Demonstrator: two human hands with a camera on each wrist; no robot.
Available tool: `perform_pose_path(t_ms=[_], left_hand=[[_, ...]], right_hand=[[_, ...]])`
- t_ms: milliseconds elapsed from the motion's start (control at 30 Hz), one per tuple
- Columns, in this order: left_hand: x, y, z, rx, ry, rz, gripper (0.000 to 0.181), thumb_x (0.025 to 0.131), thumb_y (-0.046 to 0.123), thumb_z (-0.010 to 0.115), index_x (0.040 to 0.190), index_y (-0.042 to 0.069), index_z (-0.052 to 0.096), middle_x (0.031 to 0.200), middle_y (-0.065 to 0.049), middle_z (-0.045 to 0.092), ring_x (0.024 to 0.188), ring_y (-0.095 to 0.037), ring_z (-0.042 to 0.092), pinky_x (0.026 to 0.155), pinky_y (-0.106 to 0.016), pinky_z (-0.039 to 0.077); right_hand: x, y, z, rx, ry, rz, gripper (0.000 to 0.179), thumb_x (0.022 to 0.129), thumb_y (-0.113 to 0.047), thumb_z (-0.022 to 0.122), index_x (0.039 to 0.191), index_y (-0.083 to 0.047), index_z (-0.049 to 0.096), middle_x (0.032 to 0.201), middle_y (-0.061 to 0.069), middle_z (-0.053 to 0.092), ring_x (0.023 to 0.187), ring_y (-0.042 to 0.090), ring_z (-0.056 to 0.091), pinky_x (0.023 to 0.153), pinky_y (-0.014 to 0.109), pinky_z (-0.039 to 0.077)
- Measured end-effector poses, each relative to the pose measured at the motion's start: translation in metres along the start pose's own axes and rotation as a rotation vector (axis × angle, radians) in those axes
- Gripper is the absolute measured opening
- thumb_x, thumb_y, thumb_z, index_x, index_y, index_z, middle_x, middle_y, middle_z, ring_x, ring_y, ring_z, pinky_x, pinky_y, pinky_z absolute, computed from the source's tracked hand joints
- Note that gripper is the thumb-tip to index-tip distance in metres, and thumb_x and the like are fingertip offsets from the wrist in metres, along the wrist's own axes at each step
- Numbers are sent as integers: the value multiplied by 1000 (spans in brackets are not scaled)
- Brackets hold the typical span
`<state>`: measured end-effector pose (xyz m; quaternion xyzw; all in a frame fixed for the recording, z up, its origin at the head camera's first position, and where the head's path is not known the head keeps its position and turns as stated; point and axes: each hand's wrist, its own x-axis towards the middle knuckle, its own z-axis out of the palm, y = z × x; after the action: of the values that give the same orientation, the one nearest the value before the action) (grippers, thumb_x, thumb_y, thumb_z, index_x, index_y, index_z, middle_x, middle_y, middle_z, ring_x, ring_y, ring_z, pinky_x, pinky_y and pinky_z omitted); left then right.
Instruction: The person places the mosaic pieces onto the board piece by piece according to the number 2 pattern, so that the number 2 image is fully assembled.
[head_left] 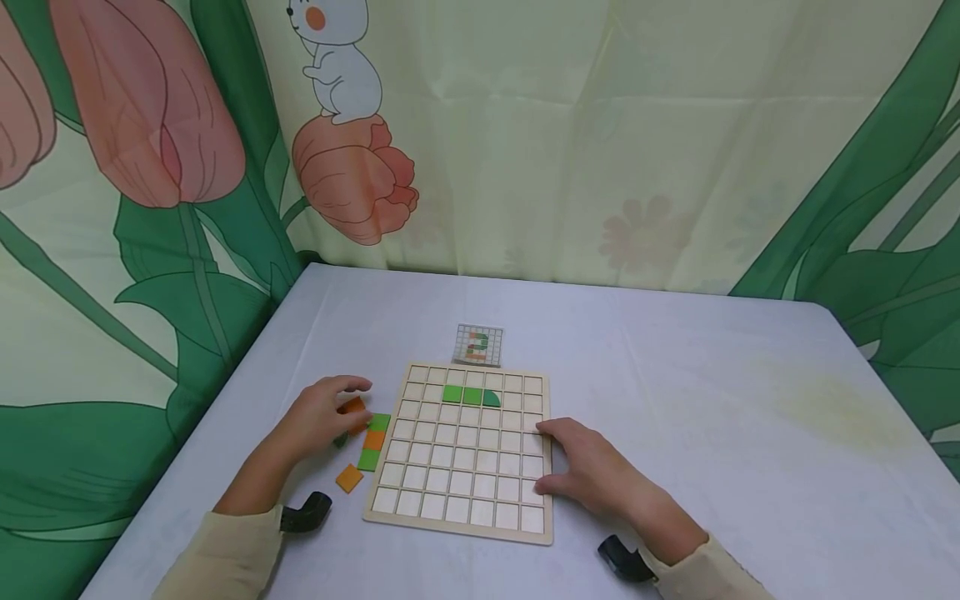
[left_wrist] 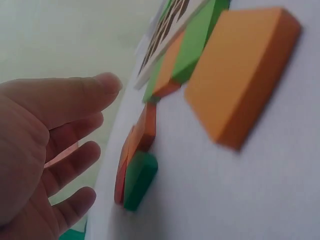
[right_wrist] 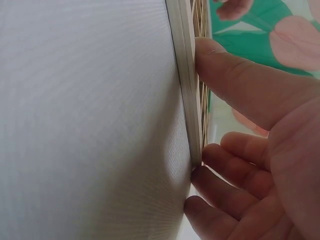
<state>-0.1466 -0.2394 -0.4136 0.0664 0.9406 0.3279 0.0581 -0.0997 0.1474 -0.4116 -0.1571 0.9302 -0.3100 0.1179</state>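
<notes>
A wooden grid board (head_left: 467, 481) lies on the table; two light green square tiles (head_left: 462, 394) and a dark green tile with a rounded side (head_left: 491, 398) sit side by side in an upper row. My right hand (head_left: 588, 467) touches the board's right edge with thumb and fingertips, fingers spread. Left of the board, my left hand (head_left: 318, 417) hovers by orange tiles (left_wrist: 145, 127) and a dark green tile (left_wrist: 139, 182), with nothing between its fingers. Closer to the board lie green and orange tiles (head_left: 373, 440) in a short column. A loose orange square tile (head_left: 349, 477) lies nearer me.
Behind the board's top edge lies a small gridded card (head_left: 478, 345) printed with a green and orange figure. White cloth covers the table (head_left: 675, 375). A printed curtain (head_left: 525, 142) hangs behind it. Black wrist cameras (head_left: 306, 512) are on both sleeves.
</notes>
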Motion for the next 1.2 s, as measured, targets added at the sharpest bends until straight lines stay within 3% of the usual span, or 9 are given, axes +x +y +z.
perform_pose_path(t_ms=[267, 500, 733, 1000, 1200], left_hand=[[2, -16, -3, 35, 28, -69, 45, 89, 21, 77, 128, 2, 63, 131, -19, 61, 127, -41, 49, 102, -58, 42], [4, -25, -5, 49, 37, -61, 40, 89, 19, 78, 122, 0, 65, 122, -18, 65, 118, -39, 54, 100, -56, 44], [9, -27, -5, 71, 14, -88, 30, 90, 20, 76, 113, 3, 69, 111, -12, 67, 109, -34, 55, 99, -55, 44], [12, -26, -4, 54, 5, -51, 30, 92, 13, 70, 120, 1, 68, 122, -17, 65, 120, -39, 52, 103, -58, 40], [13, -26, -5, 65, 33, -50, 34, 90, 18, 73, 120, 2, 68, 122, -17, 65, 121, -40, 50, 103, -59, 40]], right_hand=[[0, 0, 0, -5, 3, -3, 73, 76, -22, 88, 137, -2, 55, 137, 10, 55, 130, 31, 50, 107, 47, 39], [0, 0, 0, -5, -1, -6, 73, 76, -22, 88, 137, -1, 54, 137, 10, 55, 130, 31, 50, 107, 47, 39], [1, 0, 0, -12, 0, -7, 73, 76, -22, 88, 137, -1, 54, 137, 10, 55, 130, 30, 50, 107, 47, 39], [2, 1, 0, -5, 2, -13, 72, 76, -21, 88, 137, -2, 55, 137, 10, 55, 130, 31, 50, 107, 47, 39], [2, 1, 0, -5, 3, -15, 71, 76, -20, 87, 136, -2, 55, 136, 10, 56, 130, 30, 50, 107, 47, 39]])
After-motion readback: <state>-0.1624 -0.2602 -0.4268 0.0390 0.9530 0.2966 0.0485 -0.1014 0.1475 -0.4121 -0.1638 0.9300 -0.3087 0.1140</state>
